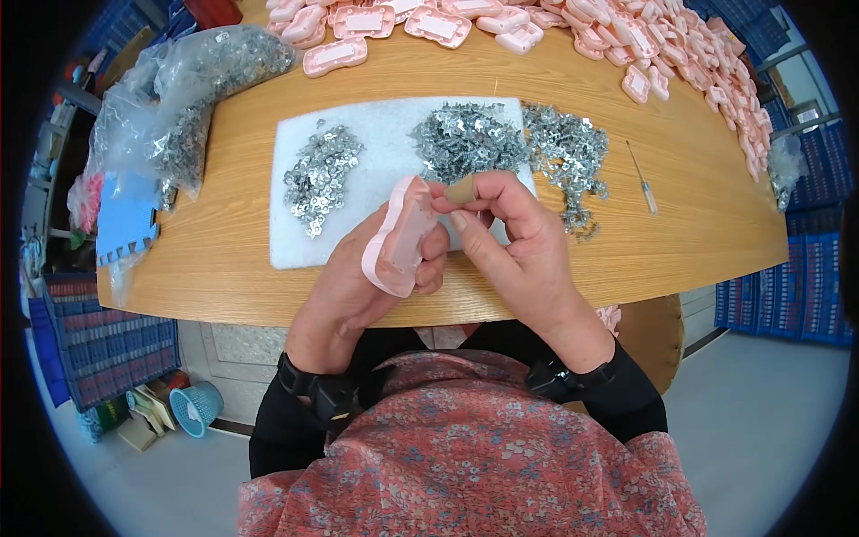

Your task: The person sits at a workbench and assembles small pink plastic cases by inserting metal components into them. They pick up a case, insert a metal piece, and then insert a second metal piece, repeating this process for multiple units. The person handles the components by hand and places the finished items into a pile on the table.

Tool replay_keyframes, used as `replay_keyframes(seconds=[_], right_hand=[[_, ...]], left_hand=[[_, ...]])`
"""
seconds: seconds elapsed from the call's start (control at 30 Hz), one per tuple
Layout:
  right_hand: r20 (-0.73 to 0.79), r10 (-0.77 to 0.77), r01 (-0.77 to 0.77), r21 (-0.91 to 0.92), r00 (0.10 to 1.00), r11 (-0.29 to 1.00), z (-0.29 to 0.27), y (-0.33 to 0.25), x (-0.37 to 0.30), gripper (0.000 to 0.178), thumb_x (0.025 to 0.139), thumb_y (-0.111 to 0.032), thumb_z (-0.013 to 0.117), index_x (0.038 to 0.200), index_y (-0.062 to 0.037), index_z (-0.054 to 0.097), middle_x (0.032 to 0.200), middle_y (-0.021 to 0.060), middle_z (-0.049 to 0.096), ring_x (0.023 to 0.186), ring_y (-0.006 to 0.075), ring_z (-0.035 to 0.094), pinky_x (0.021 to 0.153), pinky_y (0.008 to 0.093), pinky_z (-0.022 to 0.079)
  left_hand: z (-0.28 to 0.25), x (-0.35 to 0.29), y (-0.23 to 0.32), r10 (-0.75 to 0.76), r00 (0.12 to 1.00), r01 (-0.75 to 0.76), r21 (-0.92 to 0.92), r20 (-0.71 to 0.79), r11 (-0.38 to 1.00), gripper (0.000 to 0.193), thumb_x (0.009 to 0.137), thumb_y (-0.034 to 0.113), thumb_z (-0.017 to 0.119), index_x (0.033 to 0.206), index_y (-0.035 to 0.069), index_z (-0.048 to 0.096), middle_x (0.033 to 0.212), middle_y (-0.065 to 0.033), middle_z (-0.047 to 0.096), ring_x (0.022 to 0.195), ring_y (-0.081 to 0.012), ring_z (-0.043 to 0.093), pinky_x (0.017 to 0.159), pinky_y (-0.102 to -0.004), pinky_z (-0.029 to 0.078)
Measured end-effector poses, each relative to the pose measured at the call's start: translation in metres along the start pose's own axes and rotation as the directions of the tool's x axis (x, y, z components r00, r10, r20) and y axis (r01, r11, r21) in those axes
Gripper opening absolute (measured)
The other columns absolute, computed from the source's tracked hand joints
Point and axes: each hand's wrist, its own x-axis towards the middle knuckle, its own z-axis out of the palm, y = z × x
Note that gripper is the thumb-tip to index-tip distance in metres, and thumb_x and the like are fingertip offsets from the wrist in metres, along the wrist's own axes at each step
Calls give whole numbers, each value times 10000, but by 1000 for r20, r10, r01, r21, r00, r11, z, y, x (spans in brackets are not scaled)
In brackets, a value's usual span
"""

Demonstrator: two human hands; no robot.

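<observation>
My left hand (344,282) is wrapped round a pale pink plastic shell (401,240) with wavy sides, held tilted on edge above the near side of a white foam mat (291,242). Close to the shell's upper end, my right hand (532,259) has its thumb and index finger drawn together. A tan cover (462,191) sits on that index finger. Whatever lies between these fingertips is too small or hidden to make out. Beyond my hands on the mat are a small heap of silvery metal pieces (324,174) and a larger heap (470,136).
More metal pieces (568,152) spill off the mat's right side. A screwdriver (642,179) lies farther right. Pink shells (438,27) line the table's far and right edges. Clear bags of metal parts (183,98) and a blue foam tile (128,210) occupy the left.
</observation>
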Motion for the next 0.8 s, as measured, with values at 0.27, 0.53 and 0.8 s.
replay_keyframes(seconds=[0.27,0.53,0.8], right_hand=[[9,56,-56,-2,998,998,5,-7,-2,172,891,-58,664,1059,-62,626,935,85,699,845,203,678,736,322,517],[125,-270,297,-409,955,863,5,-13,-7,339,810,-189,750,1081,-39,613,914,107,637,867,301,608,789,400,432],[18,129,-130,36,991,991,-36,-17,-21,306,869,-144,686,1129,1,615,940,131,656,861,239,650,795,340,493]], left_hand=[[0,-1,0,-16,998,17,11,-62,1000,372,1048,370,483,1269,72,516,828,-53,545,664,-148,513,584,-280,400],[6,11,-16,316,930,-186,497,-190,847,350,1053,223,358,1343,63,472,859,-76,606,742,-128,590,684,-277,491],[16,-2,-8,214,973,-119,595,-91,795,403,1019,190,424,1394,48,467,1233,-81,591,1128,-155,577,937,-304,484]])
